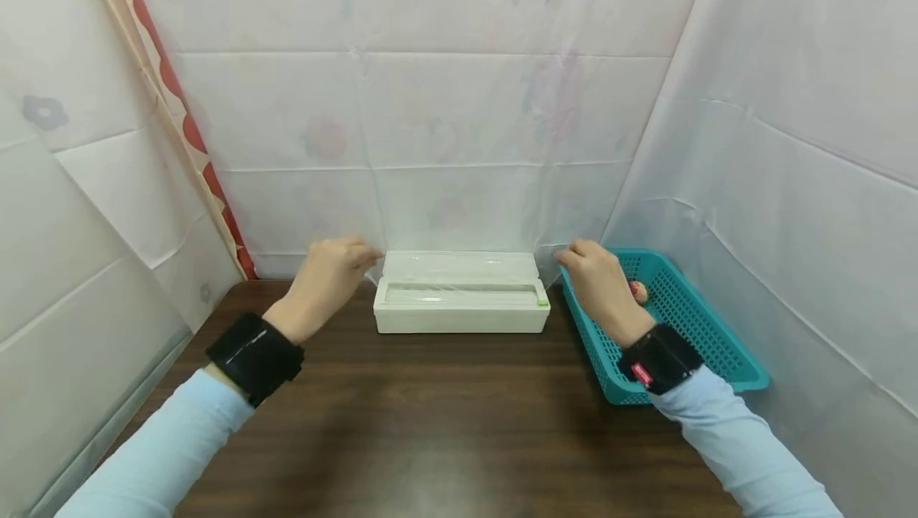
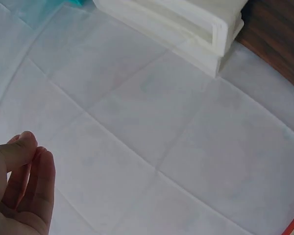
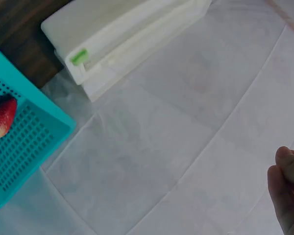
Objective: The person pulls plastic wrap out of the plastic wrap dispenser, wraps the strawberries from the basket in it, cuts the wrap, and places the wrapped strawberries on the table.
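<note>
Grip, both hands: thumb and fingertips pinched. Left hand [image 1: 326,280] just left of centre in the head view, right hand [image 1: 601,287] right of centre, each apparently nipping a corner of clear film [image 1: 430,295]. White box [image 1: 459,322] sits mid-frame on the worktop [image 1: 459,406], between the hands, lid [image 1: 459,264] raised at its far side, green tab [image 1: 543,303] at its right end.

Done, judging by the lie of things: box uncovered, some film drawn out and spread from hand to hand. Left over: sheet probably not yet parted from the box, though film this clear barely shows in either wrist view, so its edge cannot be traced. Basket [image 1: 717,343], right of frame, holds strawberries [image 3: 4,116], uncovered, none yet taken up. Reckon it early: film pulled, nothing wrapped.
</note>
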A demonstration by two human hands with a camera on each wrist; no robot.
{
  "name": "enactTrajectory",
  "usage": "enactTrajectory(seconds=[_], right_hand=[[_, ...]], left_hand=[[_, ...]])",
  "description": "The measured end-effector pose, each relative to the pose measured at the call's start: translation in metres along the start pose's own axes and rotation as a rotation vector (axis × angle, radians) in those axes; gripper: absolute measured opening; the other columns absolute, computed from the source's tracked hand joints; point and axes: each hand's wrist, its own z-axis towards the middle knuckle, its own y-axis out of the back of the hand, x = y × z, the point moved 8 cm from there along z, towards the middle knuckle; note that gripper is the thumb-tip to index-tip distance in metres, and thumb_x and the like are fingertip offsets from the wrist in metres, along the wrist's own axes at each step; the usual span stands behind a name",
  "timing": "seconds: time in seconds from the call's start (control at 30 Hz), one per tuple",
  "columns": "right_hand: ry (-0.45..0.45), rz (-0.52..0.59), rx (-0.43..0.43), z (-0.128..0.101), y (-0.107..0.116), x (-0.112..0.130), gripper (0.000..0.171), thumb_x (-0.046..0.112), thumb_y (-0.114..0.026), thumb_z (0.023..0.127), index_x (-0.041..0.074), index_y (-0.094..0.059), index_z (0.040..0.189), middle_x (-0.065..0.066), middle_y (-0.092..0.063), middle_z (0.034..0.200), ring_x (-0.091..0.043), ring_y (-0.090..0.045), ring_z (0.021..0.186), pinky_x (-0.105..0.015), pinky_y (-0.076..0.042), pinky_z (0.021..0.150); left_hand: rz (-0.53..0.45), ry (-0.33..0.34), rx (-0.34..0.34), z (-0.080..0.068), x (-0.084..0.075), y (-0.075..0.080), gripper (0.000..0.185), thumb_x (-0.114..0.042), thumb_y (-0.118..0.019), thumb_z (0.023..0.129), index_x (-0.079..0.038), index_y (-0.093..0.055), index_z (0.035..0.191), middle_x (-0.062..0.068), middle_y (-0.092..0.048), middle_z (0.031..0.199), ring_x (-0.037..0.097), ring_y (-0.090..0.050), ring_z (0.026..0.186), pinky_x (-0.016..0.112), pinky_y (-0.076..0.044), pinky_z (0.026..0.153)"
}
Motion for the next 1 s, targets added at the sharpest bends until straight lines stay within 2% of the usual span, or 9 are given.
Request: enactTrajectory(seconds=[0.13,0.17,0.27,0.37,0.43,0.47,0.6,0.87,1.0], right_hand=[[0.029,-0.023,0.027,-0.026,0.003,0.016,0.025,-0.018,-0.062,0.067,-0.004,-0.068,0.087,-0.013,-0.06,0.079,-0.025,-0.058,0.073,-0.034,-0.052,0.062],[0.038,-0.096,0.036,-0.032,0.003,0.021,0.025,-0.018,-0.063,0.068,-0.002,-0.068,0.087,-0.011,-0.06,0.079,-0.024,-0.059,0.073,-0.034,-0.053,0.062],[0.052,-0.102,0.061,-0.056,0.003,0.032,0.024,-0.014,-0.068,0.069,-0.002,-0.069,0.089,-0.01,-0.061,0.081,-0.021,-0.059,0.074,-0.033,-0.053,0.065],[0.08,-0.086,0.069,-0.08,0.001,0.043,0.019,-0.01,-0.062,0.076,-0.001,-0.069,0.091,-0.009,-0.061,0.082,-0.019,-0.059,0.075,-0.032,-0.053,0.065],[0.093,-0.067,0.078,-0.095,-0.002,0.049,0.017,-0.002,-0.052,0.088,0.0,-0.068,0.092,-0.008,-0.06,0.082,-0.017,-0.058,0.075,-0.029,-0.052,0.063],[0.099,-0.057,0.081,-0.101,-0.004,0.052,0.023,0.003,-0.045,0.093,0.0,-0.068,0.092,-0.007,-0.059,0.082,-0.016,-0.057,0.075,-0.028,-0.052,0.062],[0.102,-0.033,0.099,-0.124,-0.013,0.06,0.056,0.019,-0.015,0.101,0.003,-0.068,0.09,-0.002,-0.057,0.08,-0.011,-0.053,0.072,-0.023,-0.047,0.058],[0.131,0.009,0.109,-0.158,-0.033,0.072,0.057,0.019,-0.014,0.102,0.005,-0.067,0.086,0.002,-0.053,0.078,-0.007,-0.048,0.071,-0.017,-0.043,0.059],[0.128,0.015,0.16,-0.174,-0.047,0.073,0.059,0.022,-0.013,0.102,0.005,-0.067,0.088,0.003,-0.054,0.079,-0.006,-0.047,0.072,-0.015,-0.042,0.061]], left_hand=[[-0.015,-0.044,-0.018,-0.026,-0.016,-0.002,0.012,0.002,-0.072,0.072,-0.004,-0.072,0.082,0.006,-0.069,0.075,0.016,-0.066,0.066,0.027,-0.053,0.057],[-0.022,-0.055,-0.022,-0.033,-0.02,-0.002,0.013,0.003,-0.073,0.071,-0.005,-0.072,0.082,0.005,-0.069,0.074,0.015,-0.066,0.066,0.025,-0.053,0.058],[-0.034,-0.089,-0.032,-0.057,-0.034,-0.005,0.019,0.005,-0.075,0.066,-0.006,-0.072,0.081,0.002,-0.068,0.075,0.012,-0.064,0.066,0.022,-0.053,0.059],[-0.056,-0.123,-0.035,-0.081,-0.049,-0.009,0.03,0.014,-0.075,0.059,-0.006,-0.071,0.081,0.0,-0.067,0.076,0.01,-0.063,0.068,0.019,-0.052,0.061],[-0.068,-0.133,-0.021,-0.096,-0.056,-0.013,0.033,0.016,-0.075,0.056,-0.006,-0.07,0.081,0.0,-0.067,0.078,0.01,-0.063,0.069,0.018,-0.052,0.062],[-0.069,-0.136,-0.01,-0.103,-0.059,-0.016,0.035,0.016,-0.075,0.055,-0.006,-0.07,0.082,-0.001,-0.066,0.078,0.009,-0.063,0.069,0.018,-0.052,0.062],[-0.089,-0.12,0.057,-0.128,-0.065,-0.028,0.038,0.016,-0.075,0.054,-0.007,-0.071,0.084,-0.002,-0.065,0.08,0.009,-0.063,0.071,0.016,-0.051,0.063],[-0.124,-0.09,0.121,-0.161,-0.066,-0.053,0.045,0.023,-0.07,0.054,-0.008,-0.071,0.086,-0.006,-0.057,0.078,0.0,-0.054,0.063,0.006,-0.041,0.054],[-0.112,-0.12,0.117,-0.176,-0.066,-0.064,0.043,0.019,-0.068,0.055,-0.007,-0.071,0.09,-0.006,-0.055,0.076,0.001,-0.049,0.064,0.008,-0.04,0.055]])
